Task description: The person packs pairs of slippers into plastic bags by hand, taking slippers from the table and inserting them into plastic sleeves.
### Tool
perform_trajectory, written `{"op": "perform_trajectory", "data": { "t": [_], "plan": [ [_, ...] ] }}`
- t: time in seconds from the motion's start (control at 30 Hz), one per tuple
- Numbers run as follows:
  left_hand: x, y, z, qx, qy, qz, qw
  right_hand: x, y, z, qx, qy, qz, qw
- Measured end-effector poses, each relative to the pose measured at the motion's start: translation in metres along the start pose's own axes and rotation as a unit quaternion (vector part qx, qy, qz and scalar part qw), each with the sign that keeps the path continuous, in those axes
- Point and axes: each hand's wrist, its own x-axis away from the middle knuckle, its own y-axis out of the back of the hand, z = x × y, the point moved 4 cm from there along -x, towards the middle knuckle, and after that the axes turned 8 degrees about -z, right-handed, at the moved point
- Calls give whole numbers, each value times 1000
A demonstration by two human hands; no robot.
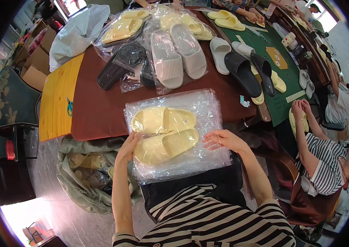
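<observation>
A pair of pale yellow slide slippers (166, 144) lies side by side under clear film, apparently inside a plastic bag. Beneath them a stack of clear plastic bags (207, 107) rests across my lap and against the table edge. My left hand (128, 146) is closed on the left edge of the bagged slippers, by the toe ends; some of its fingers are hidden. Beside the heel ends, my right hand (229, 140) is open over the bags, fingers stretched out and nothing gripped.
Bagged white slippers (170, 57), black slippers (119, 66) and yellow slippers (127, 31) cover the brown table (96, 107). Loose black slides (242, 74) lie at its right. Teal-handled scissors (69, 108) sit on a yellow board. A green sack (75, 181) stands below; co-workers (323, 160) sit to the right.
</observation>
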Motion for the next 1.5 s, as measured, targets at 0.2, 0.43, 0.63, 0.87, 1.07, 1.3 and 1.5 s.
{"op": "perform_trajectory", "data": {
  "t": [0.2,0.43,0.63,0.87,1.07,1.3,1.5],
  "plan": [
    [1,-1,-6,-106,-36,-40,993,-48,-11,11,302,127,-169,930],
    [-8,9,18,-104,-83,-65,989,-77,-29,1,164,27,-237,957],
    [-4,5,15,-71,-86,-81,990,-91,-17,-34,102,155,-215,959],
    [1,-5,7,-5,-72,-58,996,-66,-30,-2,30,221,-159,962],
    [7,3,6,-103,-130,-127,978,-63,-11,-17,130,252,-198,938],
    [22,-7,-7,-306,-290,-219,880,-61,-4,-17,171,282,-272,904],
    [32,-4,-7,-483,-151,-308,805,-55,8,-31,201,251,-313,893]
  ]
}}
